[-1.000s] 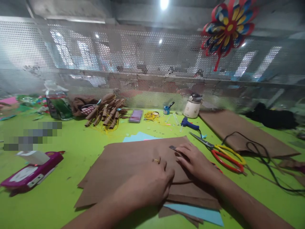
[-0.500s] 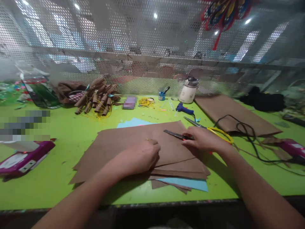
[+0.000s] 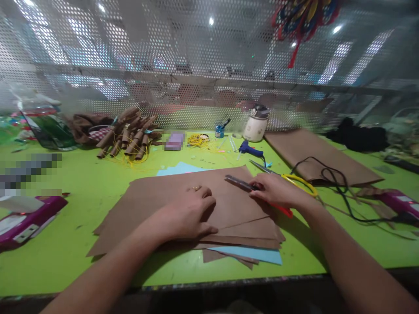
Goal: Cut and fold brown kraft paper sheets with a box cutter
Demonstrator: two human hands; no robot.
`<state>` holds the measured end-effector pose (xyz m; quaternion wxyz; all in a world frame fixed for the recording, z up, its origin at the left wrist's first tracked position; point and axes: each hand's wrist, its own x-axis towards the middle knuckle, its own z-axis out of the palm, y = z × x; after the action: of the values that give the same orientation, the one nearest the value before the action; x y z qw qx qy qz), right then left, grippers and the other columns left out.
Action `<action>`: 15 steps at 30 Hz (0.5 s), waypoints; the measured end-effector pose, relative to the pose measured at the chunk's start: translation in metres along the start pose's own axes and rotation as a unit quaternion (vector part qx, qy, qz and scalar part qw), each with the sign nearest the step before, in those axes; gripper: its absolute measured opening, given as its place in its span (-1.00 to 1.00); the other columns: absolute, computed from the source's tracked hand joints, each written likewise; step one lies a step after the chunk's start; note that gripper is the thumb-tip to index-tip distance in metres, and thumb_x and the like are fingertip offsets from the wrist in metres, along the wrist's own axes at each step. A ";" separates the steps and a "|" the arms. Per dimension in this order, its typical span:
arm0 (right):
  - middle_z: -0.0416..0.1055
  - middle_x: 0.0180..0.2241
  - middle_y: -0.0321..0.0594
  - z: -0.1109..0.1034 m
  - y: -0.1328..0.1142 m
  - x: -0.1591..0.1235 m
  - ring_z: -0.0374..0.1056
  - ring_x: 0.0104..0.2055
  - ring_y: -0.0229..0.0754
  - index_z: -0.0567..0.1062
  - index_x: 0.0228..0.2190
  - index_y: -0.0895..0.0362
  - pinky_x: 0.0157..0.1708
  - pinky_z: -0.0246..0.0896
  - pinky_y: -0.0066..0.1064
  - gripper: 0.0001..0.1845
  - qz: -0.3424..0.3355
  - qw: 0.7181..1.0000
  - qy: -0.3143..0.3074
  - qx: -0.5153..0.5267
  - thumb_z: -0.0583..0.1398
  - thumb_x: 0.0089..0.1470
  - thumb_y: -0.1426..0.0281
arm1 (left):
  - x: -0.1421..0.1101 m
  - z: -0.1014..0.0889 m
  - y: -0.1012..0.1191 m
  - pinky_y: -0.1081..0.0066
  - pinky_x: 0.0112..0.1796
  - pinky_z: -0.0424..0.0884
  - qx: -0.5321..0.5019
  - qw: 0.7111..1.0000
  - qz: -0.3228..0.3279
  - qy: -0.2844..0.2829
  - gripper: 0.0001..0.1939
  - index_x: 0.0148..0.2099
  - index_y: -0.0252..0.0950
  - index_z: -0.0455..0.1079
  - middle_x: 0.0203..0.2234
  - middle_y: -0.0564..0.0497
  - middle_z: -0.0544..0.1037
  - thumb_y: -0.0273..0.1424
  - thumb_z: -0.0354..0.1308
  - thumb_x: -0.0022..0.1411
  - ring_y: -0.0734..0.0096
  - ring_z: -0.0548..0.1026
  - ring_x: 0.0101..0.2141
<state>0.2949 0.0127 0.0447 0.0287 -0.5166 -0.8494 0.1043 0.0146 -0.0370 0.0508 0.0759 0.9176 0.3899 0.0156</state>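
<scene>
My left hand (image 3: 188,213) rests on a stack of brown paper sheets (image 3: 157,192), fingers loosely bent and thumb apart, holding nothing visible. Gold shows at a ring on one finger. At the stack's right edge, my right hand (image 3: 275,189) is closed around a utility knife with a dark blade (image 3: 240,182) and a red handle (image 3: 283,210). The blade lies over the paper and points left. Light blue sheets (image 3: 248,254) stick out beneath the brown ones. Just beyond my right hand are scissors with yellow handles (image 3: 299,183), partly hidden by it.
Behind the stack lie a blue glue gun (image 3: 251,149), a white bottle (image 3: 257,126), a small blue jar (image 3: 219,131) and rolled brown tubes (image 3: 131,139) with yellow string. A folded brown sheet (image 3: 321,157) and black cord (image 3: 340,183) are right; a purple device (image 3: 36,218) is left.
My left hand has loosened, its fingers and thumb moving apart on the paper. The right hand keeps the knife at the stack's edge, and more of its red handle shows. The view has shifted slightly.
</scene>
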 end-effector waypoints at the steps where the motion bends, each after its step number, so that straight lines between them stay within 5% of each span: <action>1: 0.50 -0.32 -0.14 0.000 0.004 0.000 0.37 -0.30 -0.08 0.56 -0.23 0.09 -0.33 0.14 -0.36 -0.76 0.006 1.000 0.021 -0.003 0.16 0.13 0.27 | 0.000 0.001 0.001 0.09 -0.06 0.36 0.006 1.000 0.004 -0.001 -0.57 -0.11 -0.24 0.39 -0.04 -0.13 0.40 -0.05 0.22 0.11 0.02 0.38 -0.06; 7: 0.44 -0.17 -0.05 -0.002 0.021 0.001 0.34 -0.13 -0.03 0.52 -0.12 0.15 -0.13 0.20 -0.27 -0.71 0.010 0.993 0.121 0.013 0.12 0.15 0.36 | -0.001 0.001 0.008 0.16 -0.05 0.35 0.001 1.000 0.029 0.007 -0.83 -0.17 -0.27 0.41 -0.11 -0.15 0.44 -0.35 0.10 0.20 0.10 0.41 -0.09; 15: 0.44 -0.20 -0.07 -0.002 0.036 0.006 0.36 -0.17 -0.04 0.54 -0.19 0.14 -0.18 0.19 -0.31 -0.74 0.086 0.993 0.076 -0.033 0.13 0.10 0.37 | 0.001 -0.001 0.007 0.25 -0.10 0.38 -0.001 0.999 0.041 0.003 -0.86 -0.24 -0.30 0.42 -0.16 -0.15 0.47 -0.49 0.06 0.15 0.15 0.44 -0.14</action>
<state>0.3236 0.0338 0.0385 0.0667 -0.5945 -0.8004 0.0385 0.0207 -0.0410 0.0533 0.0746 0.9328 0.3520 0.0216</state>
